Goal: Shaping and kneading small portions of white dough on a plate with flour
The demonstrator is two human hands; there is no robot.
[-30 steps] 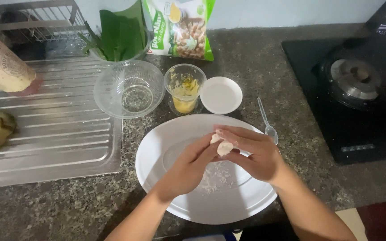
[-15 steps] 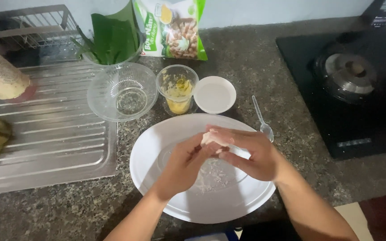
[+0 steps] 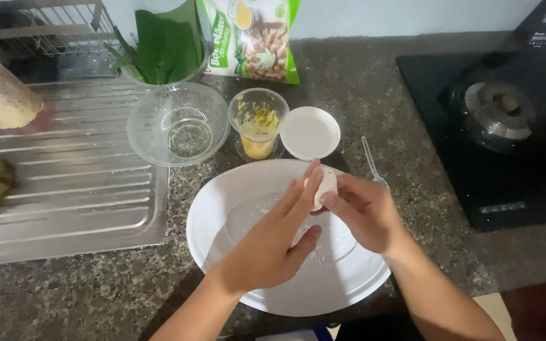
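Note:
Both hands work over a large white plate (image 3: 235, 208) dusted with flour on a dark granite counter. My right hand (image 3: 364, 211) pinches a small white piece of dough (image 3: 325, 188) between thumb and fingers. My left hand (image 3: 273, 243) has its fingers stretched flat, the fingertips pressing against the dough's left side. The dough is held just above the plate's far rim.
Behind the plate stand a clear glass bowl (image 3: 178, 123), a plastic cup with yellow filling (image 3: 258, 123) and a small white saucer (image 3: 311, 132). A spoon (image 3: 372, 163) lies to the right. A black stove with a pot lid (image 3: 497, 113), a green snack bag (image 3: 251, 38), leaves (image 3: 162, 44) and a steel drainboard (image 3: 64, 183) surround them.
My left hand has opened from a cupped hold to flat fingers against the dough. The right hand keeps its grip. The view has shifted slightly.

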